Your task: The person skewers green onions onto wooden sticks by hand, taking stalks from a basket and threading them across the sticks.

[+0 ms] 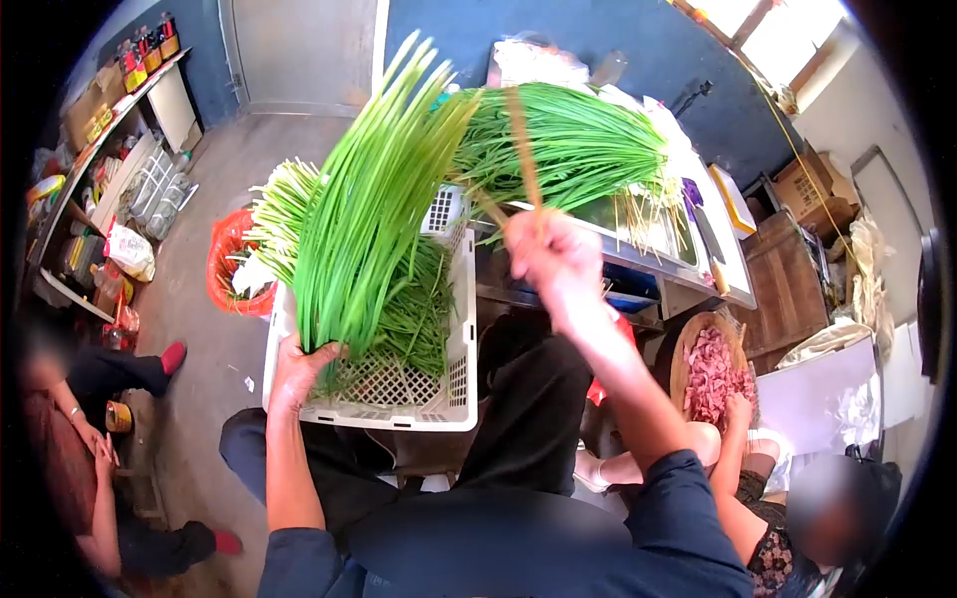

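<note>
Clamped low around a bundle of green stalks (369, 199), with the left hand (299, 374), left of centre in the frame: held at one end only, so likely to splay or shed stalks with a loosened grip, or bruise with a hard squeeze. Just beneath, over the white basket (462, 344), likely to mix dropped stalks with the loose greens (429, 309) inside. At frame centre, pinched together around a tan strand (524, 149) with the right hand (553, 259): thin and apparently dry, so apt to snap with a sharp pull; too blurred to tell more. Farther off, on the worktop (738, 279) at right of centre, best to mind the knife (712, 244), its handle near the front edge: liable to fall toward the bowl (680, 369) below with a careless elbow. Toward upper centre, apt to tangle with the green heap (568, 130) if swung wide.
</note>
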A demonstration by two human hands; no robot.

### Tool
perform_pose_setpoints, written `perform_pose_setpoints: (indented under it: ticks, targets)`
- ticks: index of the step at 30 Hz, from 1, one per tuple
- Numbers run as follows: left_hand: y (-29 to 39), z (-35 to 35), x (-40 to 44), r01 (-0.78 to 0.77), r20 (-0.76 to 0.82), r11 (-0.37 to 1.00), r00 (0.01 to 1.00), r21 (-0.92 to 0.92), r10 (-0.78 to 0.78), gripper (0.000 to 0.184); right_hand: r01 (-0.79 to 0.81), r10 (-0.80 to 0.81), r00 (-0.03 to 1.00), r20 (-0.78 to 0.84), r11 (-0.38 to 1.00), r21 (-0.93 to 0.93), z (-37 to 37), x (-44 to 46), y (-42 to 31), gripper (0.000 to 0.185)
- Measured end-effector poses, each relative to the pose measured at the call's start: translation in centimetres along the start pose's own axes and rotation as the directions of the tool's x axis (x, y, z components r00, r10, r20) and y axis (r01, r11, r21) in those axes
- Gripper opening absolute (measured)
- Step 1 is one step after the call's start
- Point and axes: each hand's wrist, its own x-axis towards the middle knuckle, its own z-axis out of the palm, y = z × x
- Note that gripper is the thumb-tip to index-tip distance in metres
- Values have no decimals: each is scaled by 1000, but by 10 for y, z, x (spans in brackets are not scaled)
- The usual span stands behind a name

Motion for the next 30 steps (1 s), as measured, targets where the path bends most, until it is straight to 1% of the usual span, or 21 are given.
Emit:
perform_pose_setpoints:
  ticks: [1,2,4,5,6,7,8,10,12,13,14,15,17,18,20,21,23,24,26,28,30]
  targets:
    - [4,4,-1,-24,-31,1000,999,5,24,25,-74,68,993,-98,996,-58,-7,17,-15,13]
    - [2,4,1,-28,-29,1000,999,2,28,25,-16,-3,988,-151,992,-125,-18,35,-18,9]
    - [-4,2,4,-13,-31,992,999,-123,9,27,-47,-7,956,-293,983,-177,-52,71,-20,9]
    - [-3,3,4,-20,-36,994,999,-109,17,27,-28,-24,936,-352,989,-143,-74,89,-15,10]
    - [-1,4,4,-25,-37,994,999,-110,21,27,-73,15,901,-433,990,-117,-87,100,-24,12]
    - [0,5,3,-20,-48,994,999,-112,15,27,-72,36,891,-453,996,-61,-117,115,-15,11]
    - [1,5,2,-14,-60,994,998,-112,7,26,-127,77,835,-545,990,-56,-138,124,-11,9]
    - [-1,6,3,-17,-59,994,998,-105,11,25,-213,190,753,-630,976,40,-180,132,-1,7]
    - [-3,6,2,7,-31,996,999,-86,-10,25,-255,274,733,-622,959,122,-232,127,24,3]
    - [-4,7,2,11,-31,996,999,-88,-13,25,-345,356,719,-596,928,138,-257,120,36,3]
    - [-5,7,2,25,-28,996,999,-84,-27,25,-432,436,697,-569,889,153,-271,113,44,5]
    - [-6,7,2,39,-24,996,999,-78,-41,24,-434,439,695,-570,887,154,-266,104,43,5]
    - [-14,5,5,41,-14,997,999,-63,-42,24,-476,337,664,-668,879,-28,-250,80,34,7]
    - [-16,5,6,38,-7,998,999,-49,-38,24,-491,321,672,-667,868,-78,-250,72,34,10]
    - [-17,6,7,48,-3,998,999,-45,-48,24,-471,285,739,-610,866,-165,-239,52,22,19]
    - [-16,6,7,57,-2,997,998,-42,-57,24,-470,285,738,-612,868,-162,-233,43,18,19]
    - [-14,6,6,67,-2,996,998,-54,-67,24,-403,107,806,-582,819,-408,-222,23,12,29]
    - [-13,6,5,79,-3,995,997,-67,-79,23,-394,34,811,-584,770,-502,-217,12,11,33]
    - [-17,6,7,77,-6,995,997,-58,-78,23,-315,-36,829,-558,794,-520,-203,-12,13,33]
    - [-20,6,6,79,-9,996,997,-43,-79,23,-287,44,843,-535,880,-379,-180,-38,20,34]
    - [-18,8,6,77,0,994,997,-77,-78,23,-315,197,879,-434,924,-217,-137,-61,11,34]
